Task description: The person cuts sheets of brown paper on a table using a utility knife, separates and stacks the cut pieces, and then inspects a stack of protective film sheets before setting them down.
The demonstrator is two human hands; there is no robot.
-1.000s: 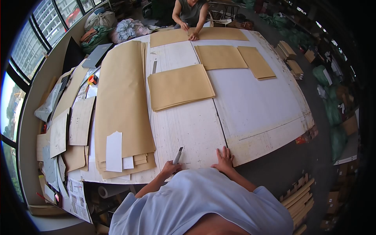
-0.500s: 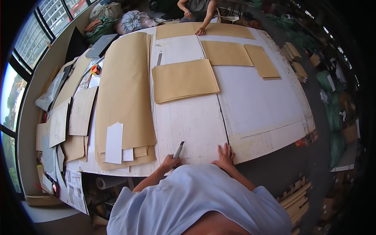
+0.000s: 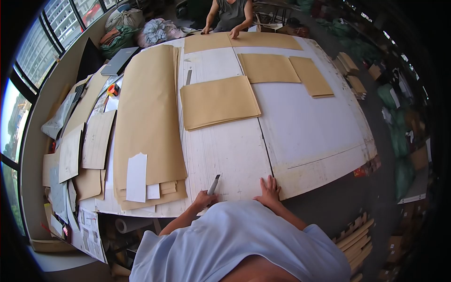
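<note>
At the near edge of the large white table (image 3: 225,164), my left hand (image 3: 205,199) is closed around a grey utility knife (image 3: 213,184), its dark tip pointing up and away. My right hand (image 3: 269,191) rests flat on the table edge with its fingers spread, beside the dark seam. A stack of brown paper sheets (image 3: 220,102) lies farther in, ahead of both hands. To the left is a tall pile of large brown sheets (image 3: 149,113), with a white paper piece (image 3: 136,178) on top. A metal ruler (image 3: 189,77) lies behind the stack.
Across the table, a co-worker (image 3: 230,16) has both hands at a long brown sheet (image 3: 268,41). Smaller brown sheets (image 3: 269,68) lie at the back right. Boards (image 3: 98,140), an orange tape roll (image 3: 112,90) and a dark laptop-like object (image 3: 120,61) are at the left.
The view has shifted slightly. The co-worker's hands, together at first, are now apart, and the brown sheet there shows a dividing line. My hands have stayed in place.
</note>
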